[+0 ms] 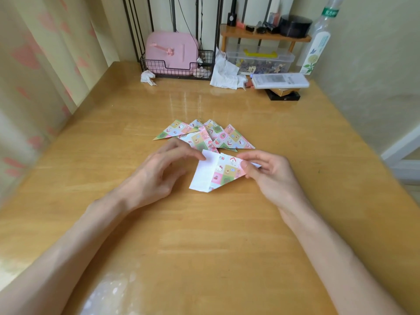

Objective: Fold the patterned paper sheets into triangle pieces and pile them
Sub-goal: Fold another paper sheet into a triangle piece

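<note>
**Mid-fold on another sheet, pile sitting just behind**

Head view: the paper sheet point(218, 173) lay flat on the table point(204, 235) between both hands, white side showing on the left and a patterned flap folded over on the right. The right hand point(268, 171) pinched the flap's right corner between thumb and fingers. The left hand point(159, 169) had its fingers loosely bent, with one fingertip pressing down the far-left white corner and nothing wrapped. The pile of folded triangles point(204, 136) was fanned out just beyond the sheet, nearly touching it.

My take: this paper's thin, light and slippery on that glossy top, so pin one corner, grab by the corners, and crease gently or it'll skate or tear.
</note>
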